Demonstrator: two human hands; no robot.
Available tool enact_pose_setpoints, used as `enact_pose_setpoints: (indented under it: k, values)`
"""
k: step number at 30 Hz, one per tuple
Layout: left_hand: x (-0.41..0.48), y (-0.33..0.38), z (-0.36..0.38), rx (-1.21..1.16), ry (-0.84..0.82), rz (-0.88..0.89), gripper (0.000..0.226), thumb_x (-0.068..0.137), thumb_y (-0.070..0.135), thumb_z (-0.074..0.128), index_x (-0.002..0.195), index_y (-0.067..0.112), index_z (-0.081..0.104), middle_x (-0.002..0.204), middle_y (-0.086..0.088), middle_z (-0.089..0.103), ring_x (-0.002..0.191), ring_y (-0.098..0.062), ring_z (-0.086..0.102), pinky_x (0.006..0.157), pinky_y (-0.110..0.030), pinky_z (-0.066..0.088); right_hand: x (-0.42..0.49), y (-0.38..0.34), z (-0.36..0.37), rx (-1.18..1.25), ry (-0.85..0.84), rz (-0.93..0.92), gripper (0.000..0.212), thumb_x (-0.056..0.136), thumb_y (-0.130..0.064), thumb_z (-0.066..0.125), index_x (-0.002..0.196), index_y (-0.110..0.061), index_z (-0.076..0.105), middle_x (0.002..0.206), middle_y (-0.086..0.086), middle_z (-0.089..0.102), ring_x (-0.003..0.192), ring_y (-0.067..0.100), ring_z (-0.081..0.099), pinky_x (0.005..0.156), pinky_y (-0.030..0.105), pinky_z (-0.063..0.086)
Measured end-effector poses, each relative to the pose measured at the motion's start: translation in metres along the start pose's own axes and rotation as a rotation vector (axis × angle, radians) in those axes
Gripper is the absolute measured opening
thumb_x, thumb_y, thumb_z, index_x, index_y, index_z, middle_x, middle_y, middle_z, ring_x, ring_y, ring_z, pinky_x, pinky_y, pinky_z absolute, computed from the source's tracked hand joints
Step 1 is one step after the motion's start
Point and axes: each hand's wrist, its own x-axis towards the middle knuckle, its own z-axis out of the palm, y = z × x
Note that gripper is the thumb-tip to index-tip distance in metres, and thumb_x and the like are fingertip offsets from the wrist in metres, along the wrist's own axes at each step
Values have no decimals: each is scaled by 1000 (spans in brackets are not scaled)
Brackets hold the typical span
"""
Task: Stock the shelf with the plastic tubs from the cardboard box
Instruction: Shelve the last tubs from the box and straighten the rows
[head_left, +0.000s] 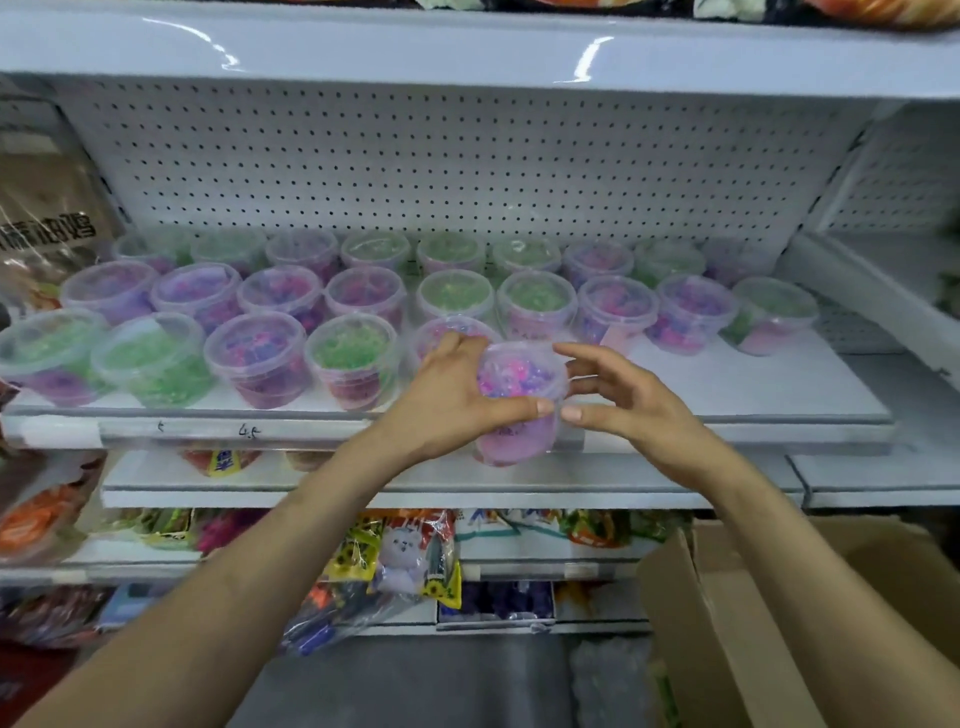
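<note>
My left hand (457, 395) grips a clear plastic tub (519, 400) of pink and purple pieces, thumb along its near side, at the front edge of the white shelf (753, 384). My right hand (618, 400) hovers at the tub's right side with fingers spread, thumb near its wall; I cannot tell whether it touches. Several lidded tubs of green or purple contents (260, 358) stand in three rows on the shelf, filling its left and back. The cardboard box (727, 623) sits open at the lower right.
A perforated white back panel (415, 171) rises behind the tubs, with another shelf overhead. Bare shelf surface lies right of the held tub. Lower shelves hold colourful snack packets (405, 556). Bagged goods (47, 218) hang at the left.
</note>
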Motion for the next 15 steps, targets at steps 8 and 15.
enact_pose_setpoints:
  k: [8,15]
  values:
    - [50,35,39,128,-16,42,87,64,94,60,133,41,58,122,-1,55,128,-28,42,104,-44,41,3,14,-19,-127,112,6,83,78,-20,93,148,-27,49,134,-6,66,120,3,63,95,27,58]
    - [72,33,27,102,-66,75,90,78,75,69,139,10,53,137,-13,52,129,-30,50,100,-32,40,27,24,-39,-80,167,51,76,77,-22,94,142,-27,55,131,-13,67,119,0,65,99,27,56]
